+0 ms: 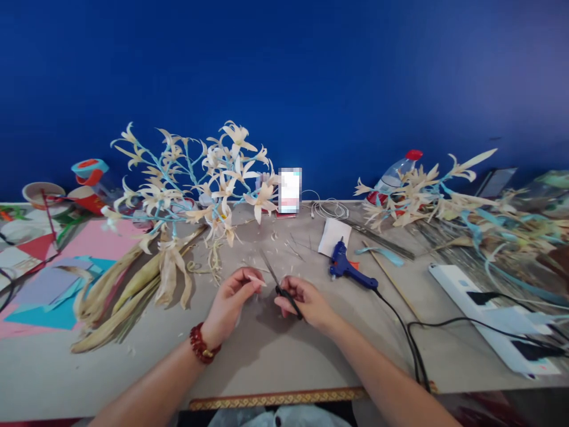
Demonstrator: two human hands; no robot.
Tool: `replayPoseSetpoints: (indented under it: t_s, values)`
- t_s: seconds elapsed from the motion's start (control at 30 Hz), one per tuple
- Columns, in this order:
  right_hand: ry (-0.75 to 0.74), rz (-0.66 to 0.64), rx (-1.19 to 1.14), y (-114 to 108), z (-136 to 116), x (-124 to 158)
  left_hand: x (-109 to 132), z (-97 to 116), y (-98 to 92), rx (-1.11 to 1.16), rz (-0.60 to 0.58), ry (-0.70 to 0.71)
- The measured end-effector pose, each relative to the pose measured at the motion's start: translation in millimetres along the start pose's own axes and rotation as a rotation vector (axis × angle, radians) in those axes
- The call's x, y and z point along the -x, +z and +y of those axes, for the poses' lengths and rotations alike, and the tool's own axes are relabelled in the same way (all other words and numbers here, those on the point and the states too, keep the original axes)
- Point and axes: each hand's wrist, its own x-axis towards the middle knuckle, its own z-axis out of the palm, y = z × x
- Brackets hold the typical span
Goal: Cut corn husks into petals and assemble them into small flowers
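Observation:
My left hand (231,302), with a red bead bracelet (202,344) on the wrist, pinches a small pale strip of dried husk (256,280) between thumb and fingers. My right hand (306,302) is closed on the black handles of a pair of scissors (278,284), whose thin blades point up and left toward the strip. Both hands hover just above the grey table (267,356) near its front edge.
A branch of cream husk flowers on blue stems (200,178) stands behind the hands. Dried corn husks (133,284) lie at left on coloured paper (53,290). A blue glue gun (349,270) with black cord lies at right, near more flower stems (444,190), a bottle (395,172) and a phone (290,190).

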Motion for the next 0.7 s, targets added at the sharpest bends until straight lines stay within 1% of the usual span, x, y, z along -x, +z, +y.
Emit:
replayPoseSetpoints:
  t_s: [0.1, 0.23, 0.33, 0.53, 0.7]
  values:
    - [0.036, -0.073, 0.064, -2.0, -0.4, 0.5, -1.7, 5.8, -2.6, 0.023, 0.054, 0.01]
    - [0.05, -0.144, 0.076, 0.8, -0.7, 0.4, -2.0, 7.3, -3.4, 0.047, 0.069, 0.0]
    - [0.059, -0.156, 0.074, 2.2, -0.5, 0.6, -2.0, 7.0, -3.6, 0.062, 0.076, -0.015]
    - [0.066, -0.169, 0.07, 1.4, -0.5, 1.5, -2.2, 6.9, -5.2, 0.065, 0.04, -0.005]
    - [0.061, -0.189, 0.077, 0.6, 0.5, 1.4, -1.9, 6.5, -5.0, 0.061, 0.035, -0.011]
